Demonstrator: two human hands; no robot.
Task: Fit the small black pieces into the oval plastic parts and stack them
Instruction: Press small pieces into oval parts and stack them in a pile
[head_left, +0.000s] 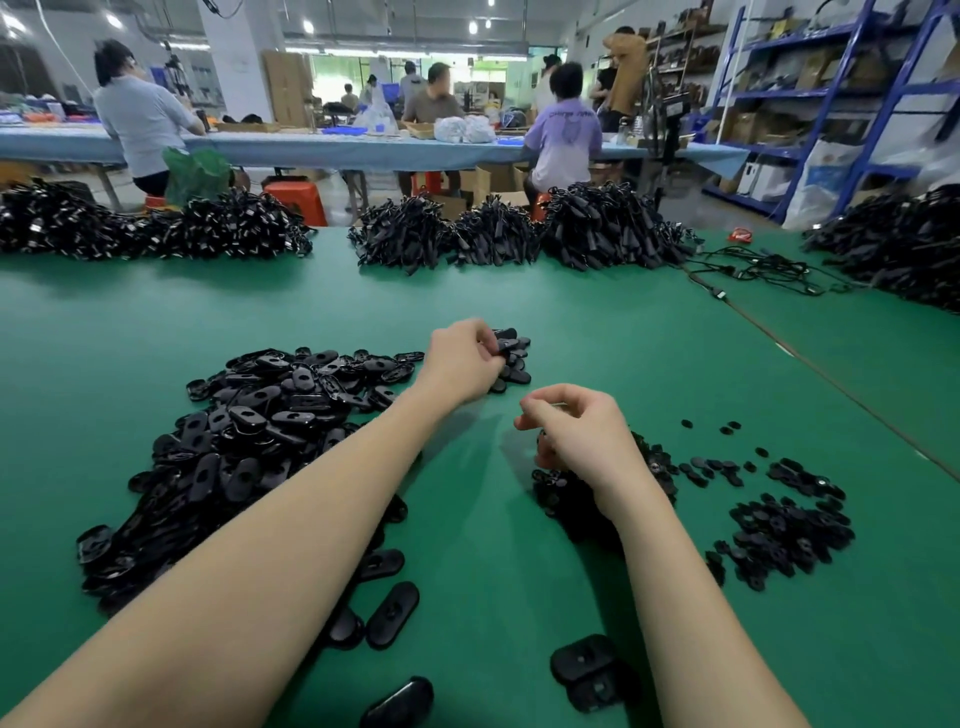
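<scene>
My left hand (460, 361) is reached out over the small stack (511, 358) of finished ovals at the far middle of the green table (571, 332), fingers curled and pinching one oval plastic part (506, 345) at the top of it, looks like I'm setting it down there so done pieces stay apart from the raw ones. My right hand (576, 434) hangs over the pile of small black pieces (779, 519) on my right, fingers curled with thumb and forefinger closed together; can't tell if a piece is actually between them (too small, hidden by the fingers). The big heap of oval plastic parts (244, 431) lies to my left under that forearm, close for the left hand to grab from, with a few loose ovals (392, 613) near the table's front edge. Small pieces on the right, ovals on the left: each hand feeds from its own side. Judging by heap size, most of the job is still undone
</scene>
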